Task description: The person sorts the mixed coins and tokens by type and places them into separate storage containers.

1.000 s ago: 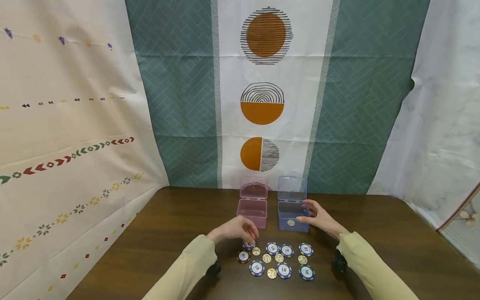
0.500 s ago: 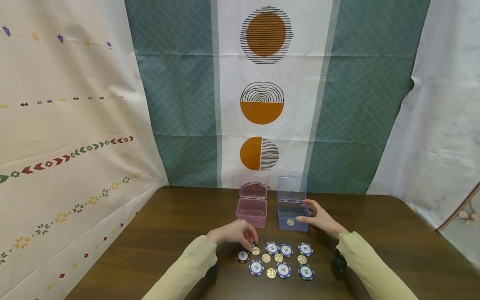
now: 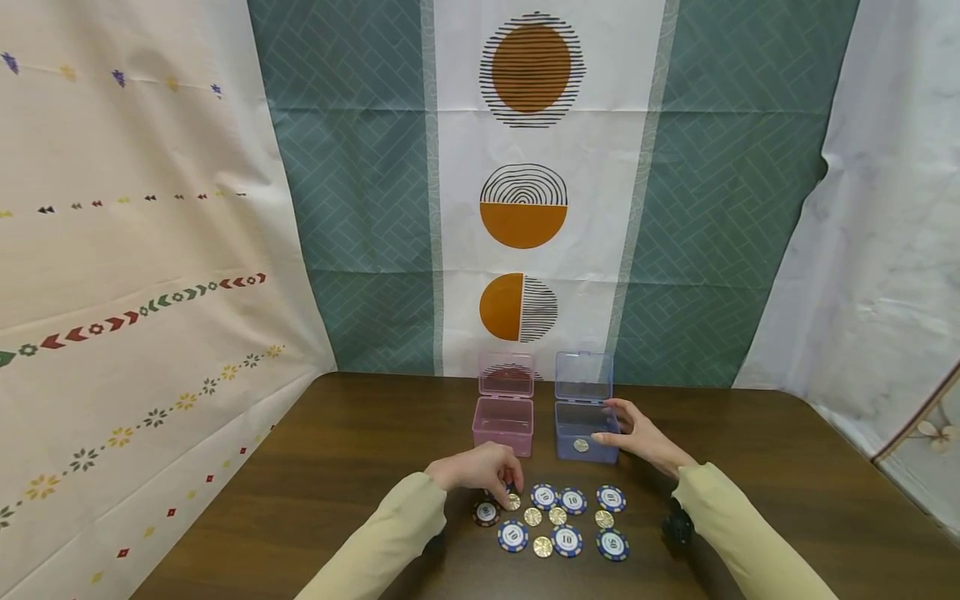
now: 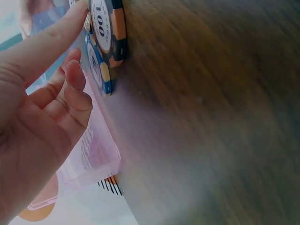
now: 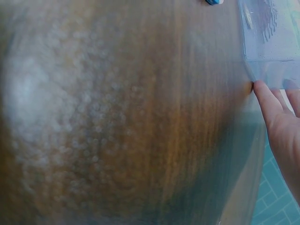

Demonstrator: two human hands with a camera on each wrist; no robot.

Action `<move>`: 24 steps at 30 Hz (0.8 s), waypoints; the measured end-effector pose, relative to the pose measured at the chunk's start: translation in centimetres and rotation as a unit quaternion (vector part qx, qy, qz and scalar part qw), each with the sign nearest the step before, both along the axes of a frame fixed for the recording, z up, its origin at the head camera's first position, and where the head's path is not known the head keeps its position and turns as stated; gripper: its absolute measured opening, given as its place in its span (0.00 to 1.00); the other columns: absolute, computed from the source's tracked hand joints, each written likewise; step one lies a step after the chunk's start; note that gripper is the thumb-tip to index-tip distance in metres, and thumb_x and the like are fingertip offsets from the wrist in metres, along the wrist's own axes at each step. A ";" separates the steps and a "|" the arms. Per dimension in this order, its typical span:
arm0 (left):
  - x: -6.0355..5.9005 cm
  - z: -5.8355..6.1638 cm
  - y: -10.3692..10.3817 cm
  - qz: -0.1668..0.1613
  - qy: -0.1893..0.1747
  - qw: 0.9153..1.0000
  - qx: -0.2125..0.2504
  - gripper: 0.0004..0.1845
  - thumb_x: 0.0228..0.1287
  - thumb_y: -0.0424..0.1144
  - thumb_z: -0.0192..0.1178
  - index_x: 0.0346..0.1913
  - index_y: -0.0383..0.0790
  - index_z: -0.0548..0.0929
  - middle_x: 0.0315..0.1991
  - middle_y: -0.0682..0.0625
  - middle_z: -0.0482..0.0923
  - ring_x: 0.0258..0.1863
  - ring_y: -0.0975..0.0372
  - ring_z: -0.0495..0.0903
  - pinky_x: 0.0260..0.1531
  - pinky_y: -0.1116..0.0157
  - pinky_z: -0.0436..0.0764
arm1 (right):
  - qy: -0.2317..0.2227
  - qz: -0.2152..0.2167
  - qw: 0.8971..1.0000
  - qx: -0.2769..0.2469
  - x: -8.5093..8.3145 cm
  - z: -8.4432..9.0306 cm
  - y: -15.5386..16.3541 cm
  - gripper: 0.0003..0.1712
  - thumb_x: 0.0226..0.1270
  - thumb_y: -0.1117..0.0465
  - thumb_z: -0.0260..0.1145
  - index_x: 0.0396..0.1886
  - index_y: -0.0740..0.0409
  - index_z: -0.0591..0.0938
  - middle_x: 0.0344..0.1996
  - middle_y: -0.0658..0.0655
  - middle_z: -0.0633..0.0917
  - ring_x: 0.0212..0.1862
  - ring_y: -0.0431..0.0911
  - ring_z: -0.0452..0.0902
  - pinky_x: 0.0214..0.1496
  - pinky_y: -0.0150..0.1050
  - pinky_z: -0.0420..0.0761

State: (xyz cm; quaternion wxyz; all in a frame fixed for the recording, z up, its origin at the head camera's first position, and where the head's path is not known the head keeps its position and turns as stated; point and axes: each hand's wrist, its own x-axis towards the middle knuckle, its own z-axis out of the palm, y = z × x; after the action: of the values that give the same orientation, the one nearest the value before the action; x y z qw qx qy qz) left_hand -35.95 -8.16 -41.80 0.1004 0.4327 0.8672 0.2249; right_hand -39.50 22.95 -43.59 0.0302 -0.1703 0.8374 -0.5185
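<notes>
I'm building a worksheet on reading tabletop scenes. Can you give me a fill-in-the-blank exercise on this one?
1. The right hand rests against the open ____ box.
2. That box holds one ____ coin.
3. The pink box stands to the ____ of it in the head view.
4. The left hand touches a poker chip marked ____.

Missing words: blue; gold; left; 100
</notes>
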 end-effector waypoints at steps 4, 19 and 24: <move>-0.3 -0.4 0.0 -0.010 0.018 1.000 -0.001 0.10 0.41 0.35 0.73 0.28 0.43 0.83 0.26 0.57 0.71 0.26 0.70 0.69 0.26 0.76 0.70 | 0.000 -0.002 1.000 0.002 0.0 0.1 0.0 0.45 0.54 0.52 0.68 0.65 0.61 0.54 0.62 0.68 0.57 0.63 0.66 0.47 0.58 0.61 0.53; -0.5 -0.6 0.4 -0.009 0.036 0.999 0.008 0.12 0.37 0.32 0.74 0.23 0.43 0.79 0.23 0.59 0.70 0.22 0.72 0.70 0.23 0.77 0.71 | -0.001 0.009 1.000 -0.012 -0.1 0.0 0.1 0.45 0.55 0.54 0.68 0.65 0.61 0.54 0.63 0.68 0.57 0.64 0.66 0.45 0.58 0.60 0.52; -0.2 -0.4 0.5 -0.003 0.004 1.000 0.025 0.13 0.38 0.29 0.73 0.23 0.42 0.77 0.19 0.59 0.72 0.19 0.72 0.71 0.21 0.76 0.72 | -0.002 0.001 1.000 -0.008 -0.1 -0.1 0.0 0.45 0.54 0.53 0.69 0.65 0.61 0.54 0.62 0.68 0.58 0.63 0.65 0.46 0.58 0.60 0.53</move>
State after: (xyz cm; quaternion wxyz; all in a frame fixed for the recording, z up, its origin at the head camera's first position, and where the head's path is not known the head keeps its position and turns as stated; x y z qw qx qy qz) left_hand -36.16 -7.67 -42.20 0.0867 0.4387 0.8605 0.2439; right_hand -39.63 22.97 -43.69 0.0313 -0.1706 0.8327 -0.5258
